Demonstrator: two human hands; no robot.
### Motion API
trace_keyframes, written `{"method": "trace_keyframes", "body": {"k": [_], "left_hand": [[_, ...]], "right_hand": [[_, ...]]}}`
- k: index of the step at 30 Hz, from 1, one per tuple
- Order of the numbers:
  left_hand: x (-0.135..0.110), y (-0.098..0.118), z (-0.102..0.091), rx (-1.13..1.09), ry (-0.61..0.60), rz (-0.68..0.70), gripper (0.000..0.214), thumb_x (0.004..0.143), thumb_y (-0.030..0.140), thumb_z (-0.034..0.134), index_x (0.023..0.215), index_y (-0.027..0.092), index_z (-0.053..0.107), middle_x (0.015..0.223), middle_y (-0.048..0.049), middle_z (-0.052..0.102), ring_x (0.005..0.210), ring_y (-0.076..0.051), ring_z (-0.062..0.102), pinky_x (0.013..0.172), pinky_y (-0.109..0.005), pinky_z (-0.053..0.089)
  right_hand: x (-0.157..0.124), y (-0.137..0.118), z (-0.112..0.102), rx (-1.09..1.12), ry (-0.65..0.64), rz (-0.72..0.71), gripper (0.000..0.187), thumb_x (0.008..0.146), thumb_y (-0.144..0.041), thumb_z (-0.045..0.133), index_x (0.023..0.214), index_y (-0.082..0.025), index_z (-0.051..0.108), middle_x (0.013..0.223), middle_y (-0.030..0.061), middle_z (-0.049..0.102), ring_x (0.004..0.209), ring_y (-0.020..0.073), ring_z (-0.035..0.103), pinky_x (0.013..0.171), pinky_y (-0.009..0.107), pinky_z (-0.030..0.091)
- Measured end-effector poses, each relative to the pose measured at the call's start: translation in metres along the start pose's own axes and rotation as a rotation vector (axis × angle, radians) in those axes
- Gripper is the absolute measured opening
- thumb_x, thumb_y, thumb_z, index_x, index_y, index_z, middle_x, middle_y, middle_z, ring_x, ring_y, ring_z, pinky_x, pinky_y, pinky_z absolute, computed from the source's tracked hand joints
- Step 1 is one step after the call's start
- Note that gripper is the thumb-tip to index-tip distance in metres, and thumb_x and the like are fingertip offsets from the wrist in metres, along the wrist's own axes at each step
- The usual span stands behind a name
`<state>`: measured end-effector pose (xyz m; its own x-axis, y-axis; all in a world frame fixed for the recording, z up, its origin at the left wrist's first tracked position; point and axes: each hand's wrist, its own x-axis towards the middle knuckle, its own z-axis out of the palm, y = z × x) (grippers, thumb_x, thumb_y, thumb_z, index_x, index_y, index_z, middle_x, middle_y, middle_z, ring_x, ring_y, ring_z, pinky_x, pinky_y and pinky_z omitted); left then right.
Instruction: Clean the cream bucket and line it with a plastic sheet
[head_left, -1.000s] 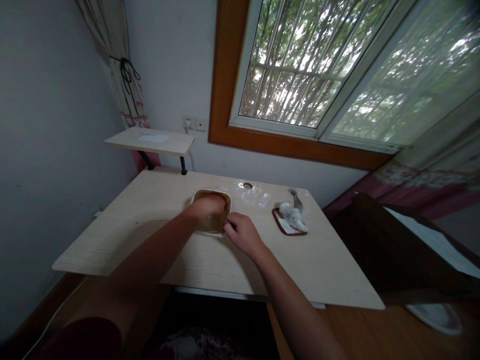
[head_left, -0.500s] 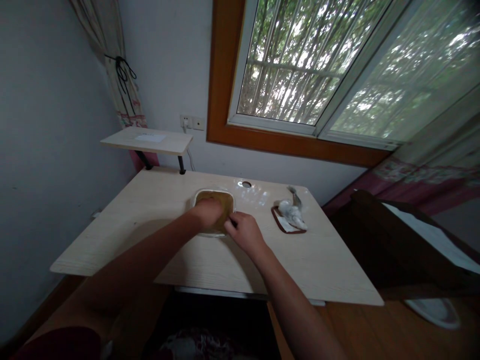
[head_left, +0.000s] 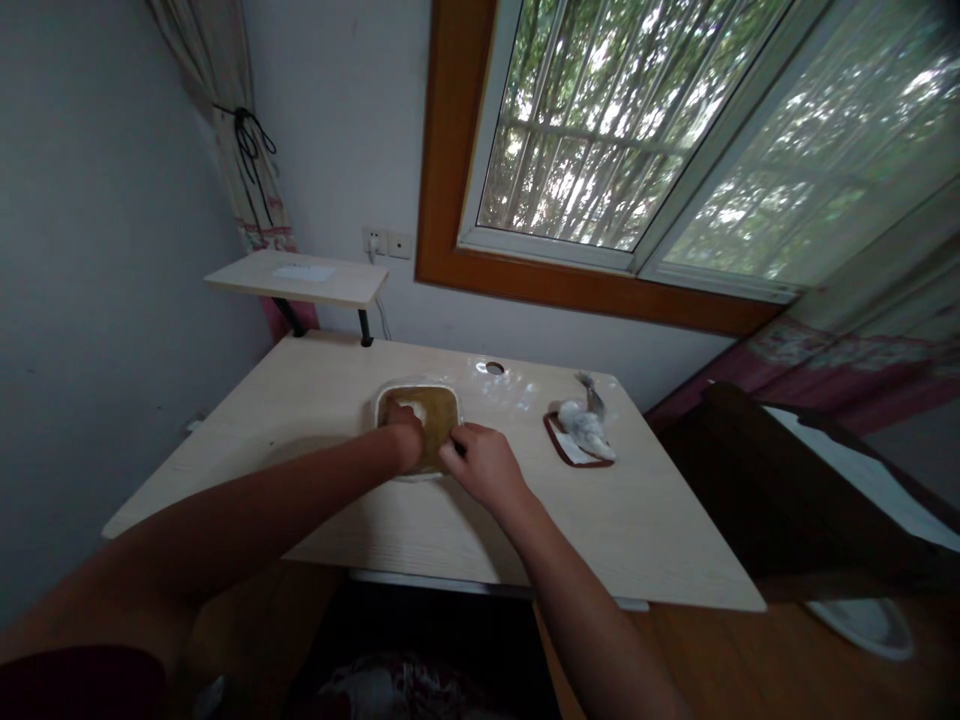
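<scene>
A squarish basin [head_left: 458, 405] with a pale rim and a yellow-brown inside stands on the desk. Inside its left part is my left hand [head_left: 406, 432], bent down with the fingers mostly hidden. A small whitish patch [head_left: 417, 408] shows beside those fingers; I cannot make out what it is. My right hand [head_left: 480, 460] is closed at the basin's right rim, thumb and fingers pinching it.
On the desk [head_left: 637, 530], to the right, a brown-edged tray [head_left: 556, 440] holds a pale crumpled bundle [head_left: 583, 425] with a narrow grey end. A raised shelf [head_left: 330, 285] carrying a paper sheet [head_left: 304, 272] stands at the back left.
My left hand has shifted left and nearer to me inside the basin, uncovering the whitish patch. The basin has slid slightly left, with my right hand still at its rim.
</scene>
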<state>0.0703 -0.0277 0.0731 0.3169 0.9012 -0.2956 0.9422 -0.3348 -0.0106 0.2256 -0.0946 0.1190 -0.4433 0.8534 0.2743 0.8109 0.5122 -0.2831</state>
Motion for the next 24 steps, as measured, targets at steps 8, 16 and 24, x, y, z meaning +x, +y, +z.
{"method": "trace_keyframes", "body": {"k": [8, 16, 24], "left_hand": [[-0.02, -0.001, -0.022, 0.159, -0.032, 0.041, 0.026, 0.074, 0.017, 0.077, 0.1, 0.014, 0.078, 0.123, -0.0194, 0.07, 0.127, -0.039, 0.053, 0.117, -0.058, 0.023], [-0.016, -0.004, -0.05, 0.041, 0.109, 0.191, 0.029, 0.091, 0.021, 0.051, 0.104, 0.013, 0.076, 0.109, -0.0155, 0.075, 0.098, -0.025, 0.068, 0.09, -0.032, 0.05], [-0.004, 0.002, -0.057, -0.032, 0.221, 0.101, 0.028, 0.086, 0.026, 0.06, 0.105, 0.013, 0.077, 0.105, -0.0165, 0.075, 0.097, -0.029, 0.07, 0.089, -0.034, 0.052]], "right_hand": [[0.001, -0.006, 0.002, 0.04, 0.007, -0.002, 0.023, 0.092, -0.024, 0.055, 0.075, -0.017, 0.068, 0.074, 0.0042, 0.068, 0.066, 0.0143, 0.059, 0.064, 0.026, 0.034], [0.004, 0.002, 0.002, 0.129, 0.057, 0.049, 0.021, 0.089, -0.02, 0.056, 0.071, -0.018, 0.065, 0.072, 0.0036, 0.069, 0.066, 0.0149, 0.058, 0.064, 0.026, 0.033], [0.002, 0.002, 0.004, 0.149, 0.077, 0.043, 0.02, 0.088, -0.018, 0.054, 0.071, -0.018, 0.064, 0.071, 0.0032, 0.068, 0.064, 0.0147, 0.056, 0.064, 0.026, 0.032]]}}
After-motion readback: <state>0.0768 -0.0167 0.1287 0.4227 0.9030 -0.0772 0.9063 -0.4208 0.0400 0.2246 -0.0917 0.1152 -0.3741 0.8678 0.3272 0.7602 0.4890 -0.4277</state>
